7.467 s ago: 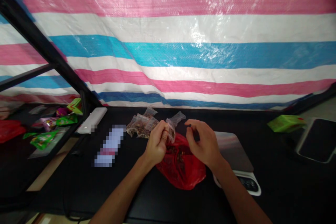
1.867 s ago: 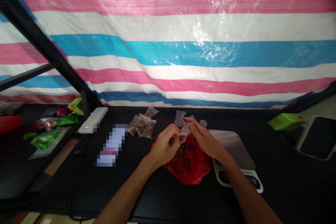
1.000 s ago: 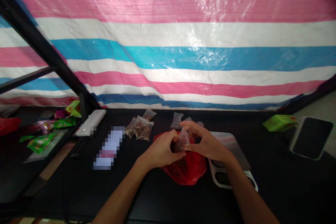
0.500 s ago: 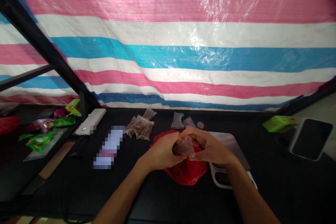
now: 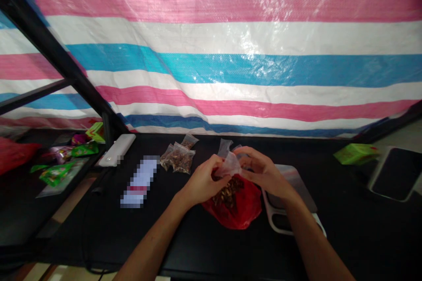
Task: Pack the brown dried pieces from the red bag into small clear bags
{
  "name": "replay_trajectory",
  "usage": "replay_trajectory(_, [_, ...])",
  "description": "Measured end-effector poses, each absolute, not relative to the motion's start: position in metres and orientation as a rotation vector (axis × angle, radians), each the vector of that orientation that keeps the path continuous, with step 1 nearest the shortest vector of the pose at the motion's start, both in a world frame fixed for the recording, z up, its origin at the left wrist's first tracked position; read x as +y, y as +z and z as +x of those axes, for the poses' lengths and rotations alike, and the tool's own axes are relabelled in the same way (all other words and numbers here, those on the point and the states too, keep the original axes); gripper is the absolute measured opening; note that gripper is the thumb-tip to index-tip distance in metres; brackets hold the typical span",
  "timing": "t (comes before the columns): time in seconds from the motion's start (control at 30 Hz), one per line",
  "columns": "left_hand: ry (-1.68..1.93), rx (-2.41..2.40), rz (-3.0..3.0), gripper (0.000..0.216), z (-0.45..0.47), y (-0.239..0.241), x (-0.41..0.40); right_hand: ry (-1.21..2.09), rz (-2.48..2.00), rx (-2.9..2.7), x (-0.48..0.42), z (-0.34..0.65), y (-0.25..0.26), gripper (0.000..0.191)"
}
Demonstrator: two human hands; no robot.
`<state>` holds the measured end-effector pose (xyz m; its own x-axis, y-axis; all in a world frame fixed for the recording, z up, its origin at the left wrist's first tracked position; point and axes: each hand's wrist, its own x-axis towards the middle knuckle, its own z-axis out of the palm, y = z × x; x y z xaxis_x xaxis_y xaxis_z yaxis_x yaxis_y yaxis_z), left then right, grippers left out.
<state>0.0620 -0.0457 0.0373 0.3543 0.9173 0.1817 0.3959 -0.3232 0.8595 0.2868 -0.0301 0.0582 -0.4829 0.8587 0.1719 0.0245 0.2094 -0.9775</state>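
A small clear plastic pouch (image 5: pixel 228 165) is held up between both hands above an open red plastic bag (image 5: pixel 240 204) of brown dried bits. My left hand (image 5: pixel 203 182) pinches the pouch's left edge, its lower fingers close over the red bag's mouth. My right hand (image 5: pixel 263 172) pinches the pouch's right side. Several filled clear pouches (image 5: pixel 178 156) lie in a heap to the left on the black table (image 5: pixel 198 246). An empty clear pouch (image 5: pixel 224 146) lies just behind the hands.
A kitchen scale (image 5: pixel 293 202) sits under my right forearm. A blurred white packet (image 5: pixel 139 181) and a white bar-shaped device (image 5: pixel 117 149) lie at left. A green box (image 5: pixel 356 153) and a dark tablet (image 5: pixel 397 174) are at right. Green snack packets (image 5: pixel 56 172) lie on the left shelf. A striped tarp (image 5: pixel 231 52) hangs behind.
Both hands have lifted the clear pouch up out of the red bag's mouth; the brown bits in the red bag now show below it.
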Motion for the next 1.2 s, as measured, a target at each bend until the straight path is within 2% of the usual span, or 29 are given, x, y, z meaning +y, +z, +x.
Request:
replay_trajectory(0.17, [1.070,1.262,1.937,0.023,0.054,0.027,-0.033,1.032,-1.023,-1.653,-0.021,0.281,0.046,0.030])
replay_trajectory(0.3, [1.043,1.358,1.990,0.025,0.053,0.022,-0.030,0.768,-1.102,-1.806,-0.018,0.279,0.044,0.021])
replay_trajectory(0.43, [1.028,1.349,2.151,0.023,0.053,0.025,-0.029,0.566,-1.131,-2.020,-0.016,0.283,0.042,0.021])
replay_trajectory(0.5, [1.134,1.593,2.211,0.023,0.046,0.028,-0.026,0.471,-1.172,-2.093,-0.014,0.285,0.040,0.022])
replay_trajectory(0.57, [1.242,2.066,2.136,0.028,0.033,0.029,-0.022,0.412,-1.191,-2.149,-0.013,0.287,0.038,0.022])
replay_trajectory(0.63, [1.139,2.477,1.991,0.039,0.017,0.026,-0.016,0.391,-1.191,-2.183,-0.013,0.288,0.038,0.022])
replay_trajectory(0.7, [0.894,2.636,1.948,0.047,0.002,0.019,-0.010,0.377,-1.193,-2.196,-0.013,0.290,0.038,0.022])
replay_trajectory(0.77, [0.711,2.601,1.961,0.043,-0.007,0.010,-0.005,0.356,-1.203,-2.190,-0.014,0.290,0.040,0.021])
replay_trajectory(0.83, [0.693,2.541,1.978,0.040,-0.010,0.005,-0.002,0.346,-1.210,-2.179,-0.015,0.290,0.042,0.022])
replay_trajectory(0.97, [0.935,2.352,2.072,0.042,-0.001,0.009,0.000,0.415,-1.167,-2.145,-0.019,0.284,0.046,0.023])
replay_trajectory(1.1, [1.261,1.758,2.276,0.039,0.021,0.018,-0.010,0.613,-1.133,-2.038,-0.025,0.273,0.047,0.023])
replay_trajectory(1.2, [1.306,1.360,2.343,0.035,0.042,0.019,-0.026,0.730,-1.113,-2.001,-0.028,0.266,0.046,0.024])
